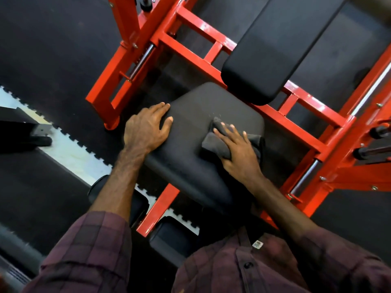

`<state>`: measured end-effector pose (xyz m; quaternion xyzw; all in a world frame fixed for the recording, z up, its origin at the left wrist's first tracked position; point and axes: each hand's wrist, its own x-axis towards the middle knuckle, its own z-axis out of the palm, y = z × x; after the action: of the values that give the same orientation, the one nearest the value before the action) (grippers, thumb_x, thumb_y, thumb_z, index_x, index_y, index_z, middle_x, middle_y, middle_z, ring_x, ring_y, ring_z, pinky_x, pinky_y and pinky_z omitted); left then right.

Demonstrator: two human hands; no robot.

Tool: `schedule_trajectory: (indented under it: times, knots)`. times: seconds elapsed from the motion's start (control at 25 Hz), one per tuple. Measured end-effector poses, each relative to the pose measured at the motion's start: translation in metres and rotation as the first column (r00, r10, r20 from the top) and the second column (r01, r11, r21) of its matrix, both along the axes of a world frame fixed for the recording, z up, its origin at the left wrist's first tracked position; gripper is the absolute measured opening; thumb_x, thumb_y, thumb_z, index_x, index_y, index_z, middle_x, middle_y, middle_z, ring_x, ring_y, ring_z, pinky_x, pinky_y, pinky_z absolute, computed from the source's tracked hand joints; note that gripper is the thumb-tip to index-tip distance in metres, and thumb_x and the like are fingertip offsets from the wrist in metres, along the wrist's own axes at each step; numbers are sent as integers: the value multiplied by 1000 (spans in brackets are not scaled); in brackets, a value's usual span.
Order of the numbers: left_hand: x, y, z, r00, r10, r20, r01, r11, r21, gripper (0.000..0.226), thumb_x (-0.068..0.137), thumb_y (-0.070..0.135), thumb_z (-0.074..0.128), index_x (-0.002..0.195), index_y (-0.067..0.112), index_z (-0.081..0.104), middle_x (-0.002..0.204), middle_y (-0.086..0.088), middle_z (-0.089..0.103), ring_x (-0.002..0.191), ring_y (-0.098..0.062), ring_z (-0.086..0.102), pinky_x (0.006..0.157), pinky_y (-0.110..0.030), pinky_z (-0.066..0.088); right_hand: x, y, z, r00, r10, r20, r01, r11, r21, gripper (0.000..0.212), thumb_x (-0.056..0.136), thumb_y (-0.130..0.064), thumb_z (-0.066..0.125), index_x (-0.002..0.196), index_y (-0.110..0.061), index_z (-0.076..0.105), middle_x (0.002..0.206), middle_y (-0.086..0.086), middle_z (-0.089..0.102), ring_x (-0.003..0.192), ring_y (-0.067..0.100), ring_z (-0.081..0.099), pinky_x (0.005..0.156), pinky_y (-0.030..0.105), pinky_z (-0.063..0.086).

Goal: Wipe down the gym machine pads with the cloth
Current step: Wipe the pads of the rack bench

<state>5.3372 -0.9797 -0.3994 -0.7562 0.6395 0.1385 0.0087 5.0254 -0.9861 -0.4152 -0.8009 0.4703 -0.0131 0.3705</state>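
A black seat pad (pixel 194 123) of a red-framed gym machine fills the middle of the view. My right hand (pixel 237 149) lies flat with straight fingers on a folded dark grey cloth (pixel 213 146), pressing it onto the right part of the seat pad. My left hand (pixel 146 127) rests open on the pad's left edge, fingers straight. A long black back pad (pixel 275 49) slopes away beyond the seat, untouched.
The red steel frame (pixel 190 53) surrounds the pads, with chrome rods at left and right. Black rubber floor mats (pixel 53 60) with a pale jigsaw-edged strip lie to the left. A smaller black pad (pixel 171 237) sits low near my body.
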Motion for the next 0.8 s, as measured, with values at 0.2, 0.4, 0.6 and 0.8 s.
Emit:
schedule_trajectory:
  times: [0.2, 0.4, 0.6, 0.8]
  knots:
    - [0, -2, 2, 1000, 16, -24, -16, 1000, 23, 61, 100, 59, 40, 151, 31, 57, 155, 7, 57, 128, -25, 63, 96, -48, 56, -57, 30, 4, 967, 208, 146, -199, 977, -71, 88, 78, -11, 62, 162, -26, 39, 174, -8, 20, 163, 22, 12, 130, 58, 13]
    - [0, -1, 1, 1000, 15, -12, -15, 1000, 27, 57, 102, 57, 44, 151, 31, 56, 155, 8, 57, 129, -25, 62, 97, -48, 56, -14, -17, -16, 997, -71, -26, 72, 997, 37, 81, 88, -17, 61, 163, -31, 35, 174, -10, 19, 163, 24, 10, 128, 63, 11]
    - [0, -2, 3, 1000, 25, -11, -24, 999, 28, 56, 102, 55, 46, 151, 31, 56, 156, 8, 57, 128, -24, 63, 96, -46, 56, -52, 10, -9, 974, 188, 125, -184, 982, -39, 90, 81, -8, 65, 163, -28, 35, 175, -9, 18, 163, 20, 8, 131, 55, 7]
    - [0, -1, -2, 1000, 21, 14, -21, 1000, -6, 55, 101, 54, 48, 149, 31, 58, 153, 9, 59, 124, -24, 65, 92, -44, 56, 23, -36, -18, 998, -68, -17, 68, 997, 21, 79, 87, -19, 59, 162, -31, 37, 174, -7, 23, 163, 25, 12, 129, 61, 10]
